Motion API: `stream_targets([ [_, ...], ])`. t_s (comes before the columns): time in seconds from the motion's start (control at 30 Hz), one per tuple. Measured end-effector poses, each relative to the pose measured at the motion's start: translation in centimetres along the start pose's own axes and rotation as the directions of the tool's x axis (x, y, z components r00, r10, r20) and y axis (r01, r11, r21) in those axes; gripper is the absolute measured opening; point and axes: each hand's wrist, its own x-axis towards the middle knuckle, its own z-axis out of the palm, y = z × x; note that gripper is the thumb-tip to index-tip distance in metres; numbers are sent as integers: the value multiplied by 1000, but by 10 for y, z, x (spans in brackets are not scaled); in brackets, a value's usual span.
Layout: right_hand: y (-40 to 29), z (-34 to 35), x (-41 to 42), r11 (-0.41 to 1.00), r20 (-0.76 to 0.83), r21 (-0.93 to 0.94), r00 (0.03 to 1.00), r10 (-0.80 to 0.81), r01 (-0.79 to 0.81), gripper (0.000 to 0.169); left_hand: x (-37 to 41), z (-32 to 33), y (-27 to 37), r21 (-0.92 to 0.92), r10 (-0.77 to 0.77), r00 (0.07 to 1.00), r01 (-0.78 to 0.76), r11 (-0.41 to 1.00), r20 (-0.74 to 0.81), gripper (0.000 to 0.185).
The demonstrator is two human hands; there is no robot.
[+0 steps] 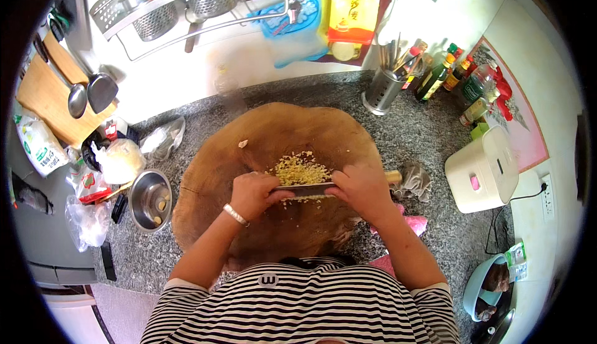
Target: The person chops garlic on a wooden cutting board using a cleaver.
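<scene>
A kitchen knife lies crosswise over a large wooden chopping board, its blade seen nearly edge-on. My left hand grips the far end of the blade between thumb and fingers. My right hand holds the knife near the handle, whose pale end sticks out to the right. Finely chopped yellowish bits, perhaps garlic or ginger, are heaped just beyond the blade, with a few crumbs on the near side. One small pale piece sits apart at the board's upper left.
Left of the board stands a steel bowl with a few pale pieces inside, near plastic bags. Behind at right are a utensil holder and several bottles. A crumpled cloth and a cream appliance lie to the right.
</scene>
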Motion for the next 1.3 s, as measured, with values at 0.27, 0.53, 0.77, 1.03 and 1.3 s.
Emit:
stream_targets([
  [0.27, 38, 42, -15, 993, 65, 68, 994, 92, -96, 32, 48, -14, 13, 178, 53, 993, -72, 981, 109, 40],
  [0.53, 40, 38, -6, 998, 36, 7, 998, 59, -59, 33, 36, -2, 16, 170, 67, 998, -67, 983, 6, 39],
  [0.77, 27, 19, 30, 999, -5, -39, 1000, 5, -5, 33, 39, 4, -28, 85, -38, 998, 33, 996, 48, 42],
  [1.03, 38, 31, 11, 989, 39, 75, 992, 123, -126, 32, 63, -11, -6, 164, 29, 994, -46, 985, 104, 41],
  [1.3, 45, 44, -1, 988, 35, 55, 990, 139, -141, 31, 66, -5, 0, 236, 136, 990, -140, 962, 33, 42],
])
